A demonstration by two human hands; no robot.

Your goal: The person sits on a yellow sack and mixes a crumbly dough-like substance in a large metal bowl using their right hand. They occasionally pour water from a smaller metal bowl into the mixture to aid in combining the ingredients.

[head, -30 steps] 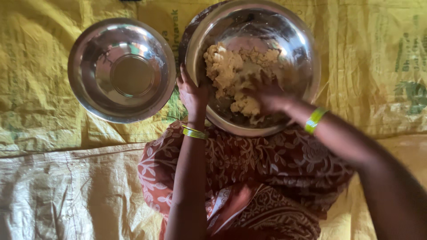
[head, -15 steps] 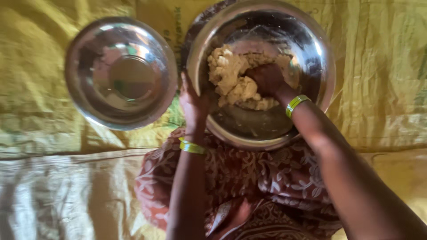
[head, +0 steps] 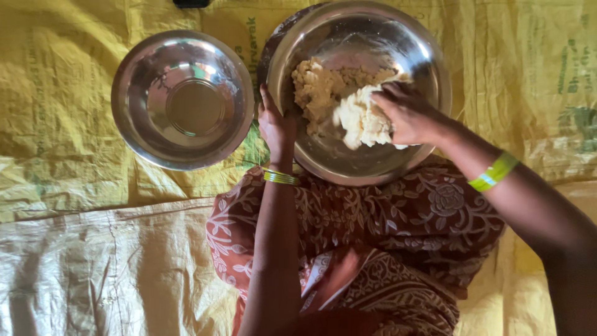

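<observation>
Floor (head: pixel 74 280) covered with yellow woven sacks (head: pixel 56 106), wrinkled, printed green in places. Paler cream sack (head: pixel 112 274) at the near side, overlapping the yellow one along a seam. Empty steel bowl (head: pixel 182 99) directly on the yellow sacks, at left. Larger steel bowl (head: pixel 348 162) just beside it, near edge against the patterned red cloth (head: pixel 385 218). Small dark object (head: pixel 191 3) at the far edge, cut off.

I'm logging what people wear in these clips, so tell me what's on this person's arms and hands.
Both arms are bare, with no sleeves and no gloves. The left hand has a thin, shiny yellow-green bangle at the wrist. The right hand has a wider, flat bright yellow-green band further up the wrist, with a small pale patch on it. I can see no rings.
</observation>
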